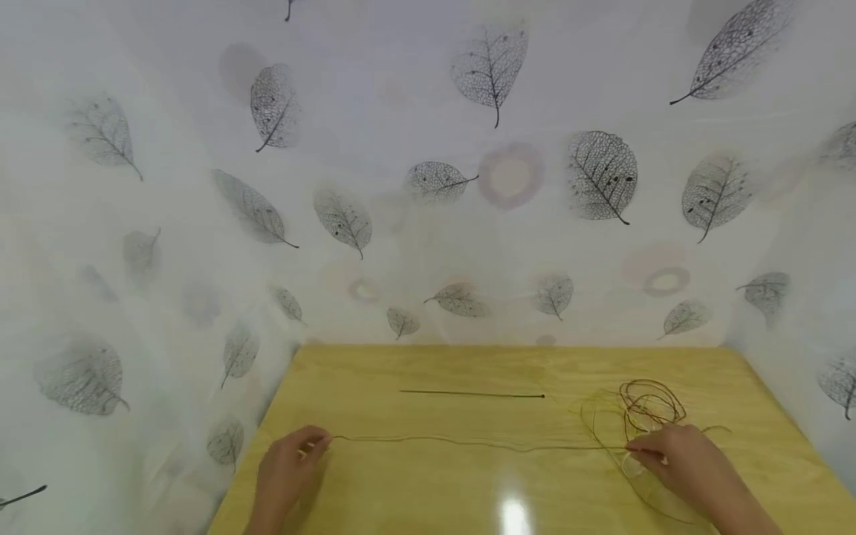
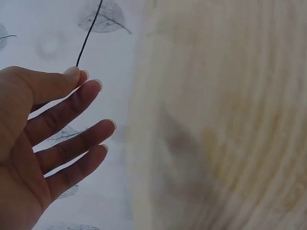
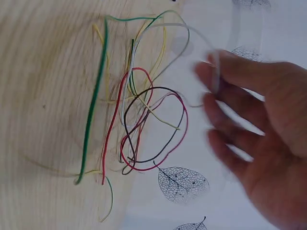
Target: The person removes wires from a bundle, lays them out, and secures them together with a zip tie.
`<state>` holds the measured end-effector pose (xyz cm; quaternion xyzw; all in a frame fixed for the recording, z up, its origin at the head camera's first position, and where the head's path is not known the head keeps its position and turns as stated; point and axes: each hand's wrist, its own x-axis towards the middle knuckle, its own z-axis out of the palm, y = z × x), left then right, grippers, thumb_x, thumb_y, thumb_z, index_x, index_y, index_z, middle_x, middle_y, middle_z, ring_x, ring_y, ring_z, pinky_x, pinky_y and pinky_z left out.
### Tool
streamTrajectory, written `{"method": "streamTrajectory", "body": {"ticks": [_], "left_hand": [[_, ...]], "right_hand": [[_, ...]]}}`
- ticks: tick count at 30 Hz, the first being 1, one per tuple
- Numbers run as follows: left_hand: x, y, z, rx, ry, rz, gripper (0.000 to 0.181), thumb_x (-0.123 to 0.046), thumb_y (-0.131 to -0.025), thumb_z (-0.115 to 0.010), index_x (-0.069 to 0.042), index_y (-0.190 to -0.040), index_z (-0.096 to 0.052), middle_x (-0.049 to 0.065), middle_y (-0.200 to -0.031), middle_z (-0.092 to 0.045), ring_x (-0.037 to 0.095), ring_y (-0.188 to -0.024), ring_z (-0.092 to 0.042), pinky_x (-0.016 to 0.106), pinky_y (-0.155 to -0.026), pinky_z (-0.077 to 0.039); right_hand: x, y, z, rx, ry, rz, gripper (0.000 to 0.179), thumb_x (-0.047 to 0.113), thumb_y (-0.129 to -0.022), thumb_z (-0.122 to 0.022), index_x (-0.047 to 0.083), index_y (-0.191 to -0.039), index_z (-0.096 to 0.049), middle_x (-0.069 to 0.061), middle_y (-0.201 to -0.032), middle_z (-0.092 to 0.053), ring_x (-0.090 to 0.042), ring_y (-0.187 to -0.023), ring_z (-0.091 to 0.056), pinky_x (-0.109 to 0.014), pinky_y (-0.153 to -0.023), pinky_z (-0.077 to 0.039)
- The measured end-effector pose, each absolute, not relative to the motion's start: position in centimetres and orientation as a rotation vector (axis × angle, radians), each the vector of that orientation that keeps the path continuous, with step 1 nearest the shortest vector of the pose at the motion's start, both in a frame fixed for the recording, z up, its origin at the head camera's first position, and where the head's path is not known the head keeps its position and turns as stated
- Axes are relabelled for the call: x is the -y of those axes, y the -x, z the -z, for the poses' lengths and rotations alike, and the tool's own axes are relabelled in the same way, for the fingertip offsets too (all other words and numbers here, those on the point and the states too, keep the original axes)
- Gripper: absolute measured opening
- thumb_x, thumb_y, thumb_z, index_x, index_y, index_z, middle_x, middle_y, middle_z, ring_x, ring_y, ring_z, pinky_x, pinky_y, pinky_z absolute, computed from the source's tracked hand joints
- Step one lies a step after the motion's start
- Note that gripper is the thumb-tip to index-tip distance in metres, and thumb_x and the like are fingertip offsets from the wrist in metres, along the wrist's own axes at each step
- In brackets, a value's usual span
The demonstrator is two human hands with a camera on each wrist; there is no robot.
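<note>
In the head view, a thin wire [image 1: 428, 439] runs almost straight across the table between both hands. My left hand [image 1: 287, 472] pinches its left end between thumb and forefinger; the left wrist view shows this wire [image 2: 88, 36] dark, with the other fingers of the left hand [image 2: 57, 129] spread. On the right, my right hand [image 1: 685, 464] pinches the wire beside a loose tangle. In the right wrist view, the right hand [image 3: 259, 124] is blurred, and a white wire [image 3: 217, 62] passes by its fingertips. Red wire [image 3: 111, 124] and green wire [image 3: 96, 96] lie in the tangle.
A thin dark strip [image 1: 471, 394] with a small knob at its right end lies farther back on the wooden table [image 1: 374, 505]. Leaf-patterned white sheeting [image 1: 401, 245] stands behind the table and at both sides. Coiled reddish wire [image 1: 652, 397] lies beyond the right hand.
</note>
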<state>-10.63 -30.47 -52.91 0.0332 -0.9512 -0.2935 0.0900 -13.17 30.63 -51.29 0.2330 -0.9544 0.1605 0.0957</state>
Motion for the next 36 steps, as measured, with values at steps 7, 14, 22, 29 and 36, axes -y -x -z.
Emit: {"method": "streamTrajectory", "body": {"ticks": [7, 14, 22, 29, 36], "left_hand": [[30.2, 10.8, 54.0, 2.923, -0.17, 0.929, 0.005, -0.027, -0.096, -0.074, -0.028, -0.092, -0.076, -0.012, -0.085, -0.07, 0.008, -0.076, -0.062, 0.035, -0.067, -0.051], [30.4, 11.3, 54.1, 2.936, -0.196, 0.879, 0.006, -0.023, -0.095, -0.074, -0.027, -0.091, -0.076, -0.01, -0.087, -0.071, 0.009, -0.076, -0.063, 0.037, -0.068, -0.051], [30.3, 11.2, 54.9, 2.943, -0.174, 0.916, 0.007, -0.022, -0.096, -0.073, -0.025, -0.091, -0.076, -0.011, -0.084, -0.07, 0.006, -0.071, -0.06, 0.033, -0.067, -0.05], [29.4, 11.1, 55.1, 2.939, -0.137, 0.979, 0.006, -0.02, -0.096, -0.074, -0.024, -0.092, -0.076, -0.012, -0.086, -0.071, 0.004, -0.071, -0.06, 0.032, -0.068, -0.05], [28.7, 11.2, 55.1, 2.91, -0.126, 1.001, 0.004, -0.024, -0.097, -0.073, -0.024, -0.096, -0.077, -0.014, -0.086, -0.069, 0.003, -0.07, -0.06, 0.029, -0.067, -0.05]], "right_hand": [[-29.5, 10.5, 52.0, 2.88, -0.675, -0.522, 0.016, 0.015, -0.079, -0.087, 0.024, -0.091, -0.082, 0.03, -0.074, -0.056, 0.008, -0.059, -0.037, -0.028, -0.058, -0.043], [-27.5, 10.1, 51.4, 2.635, -0.695, -0.441, 0.028, 0.015, -0.068, -0.094, 0.029, -0.087, -0.08, 0.022, -0.086, -0.07, -0.002, -0.074, -0.061, -0.033, -0.063, -0.053], [-28.4, 10.1, 51.3, 3.116, -0.824, -0.833, 0.005, 0.017, -0.089, -0.08, 0.016, -0.094, -0.078, 0.021, -0.083, -0.066, 0.007, -0.07, -0.053, -0.025, -0.057, -0.048], [-28.5, 10.2, 52.8, 3.224, -0.688, -0.85, 0.01, 0.016, -0.089, -0.078, 0.016, -0.099, -0.077, 0.021, -0.077, -0.061, 0.005, -0.067, -0.053, -0.026, -0.056, -0.047], [-28.3, 10.3, 52.9, 3.207, -0.654, -0.794, 0.01, 0.024, -0.09, -0.079, 0.019, -0.099, -0.076, 0.023, -0.076, -0.059, 0.006, -0.067, -0.053, -0.027, -0.056, -0.047]]}}
